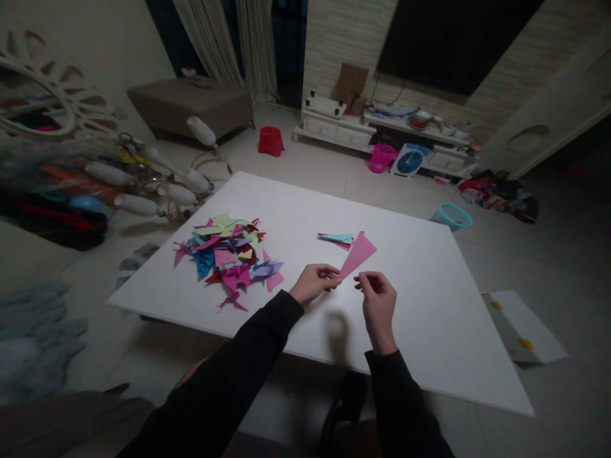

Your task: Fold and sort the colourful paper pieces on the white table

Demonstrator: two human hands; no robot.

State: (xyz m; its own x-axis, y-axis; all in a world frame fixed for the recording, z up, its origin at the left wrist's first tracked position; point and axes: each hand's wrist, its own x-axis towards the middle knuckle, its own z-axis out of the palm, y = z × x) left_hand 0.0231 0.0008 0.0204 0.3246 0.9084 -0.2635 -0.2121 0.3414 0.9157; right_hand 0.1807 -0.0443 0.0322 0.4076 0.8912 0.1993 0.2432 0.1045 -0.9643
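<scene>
A pink folded paper [359,254], long and tapering, points its narrow end toward me. My left hand [315,283] pinches that narrow end between thumb and fingers, just above the white table. To the right, my right hand [379,305] is curled closed, its fingertips a small gap away from the paper; I see nothing in them. Behind the pink piece lies a small stack of folded papers [338,239], light blue on top with red and pink edges below. A heap of colourful folded paper cranes [231,248] covers the table's left part.
The white table [429,318] has its near edge close to my forearms. A lamp with several white shades [138,205] stands by its left corner. Beyond are a red stool [270,141], a pink bin [382,158] and a blue fan [410,159]. A turquoise basket [452,217] sits beyond the right edge.
</scene>
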